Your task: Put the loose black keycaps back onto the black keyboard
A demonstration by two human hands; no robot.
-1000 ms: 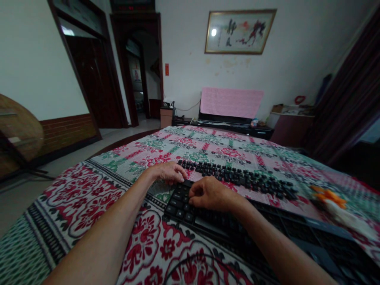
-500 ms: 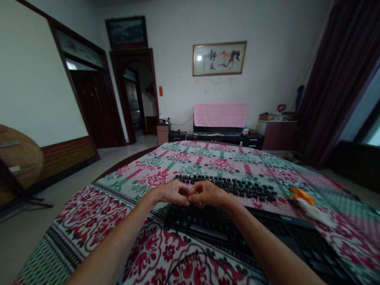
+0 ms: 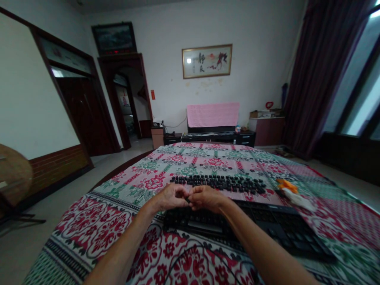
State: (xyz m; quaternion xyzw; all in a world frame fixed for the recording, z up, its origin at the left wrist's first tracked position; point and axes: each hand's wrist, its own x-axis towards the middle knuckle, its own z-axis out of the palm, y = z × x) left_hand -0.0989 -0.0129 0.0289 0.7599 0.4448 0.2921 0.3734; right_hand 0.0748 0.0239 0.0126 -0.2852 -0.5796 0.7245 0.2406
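Observation:
A black computer keyboard (image 3: 204,226) lies on the patterned tablecloth in front of me, many of its keys off on the right part. Just over its upper left area, my left hand (image 3: 175,196) and my right hand (image 3: 206,198) meet at the fingertips. Both are closed in a pinch. A tiny dark piece seems to sit between them, too small to make out. Beyond the hands, rows of loose black keycaps (image 3: 224,183) are laid out on the cloth, partly hidden by my fingers.
Right of the keycaps lie an orange cloth (image 3: 287,186) and a white cloth (image 3: 299,200). A thin black cable (image 3: 204,246) curls on the tablecloth (image 3: 113,221) nearest me. Past the table stands a low black cabinet (image 3: 246,138) with a pink-covered screen (image 3: 212,114).
My view has turned slightly to the right, so the room and keyboard sit further left. Both hands stay pinched together over the keyboard, with only small finger movement.

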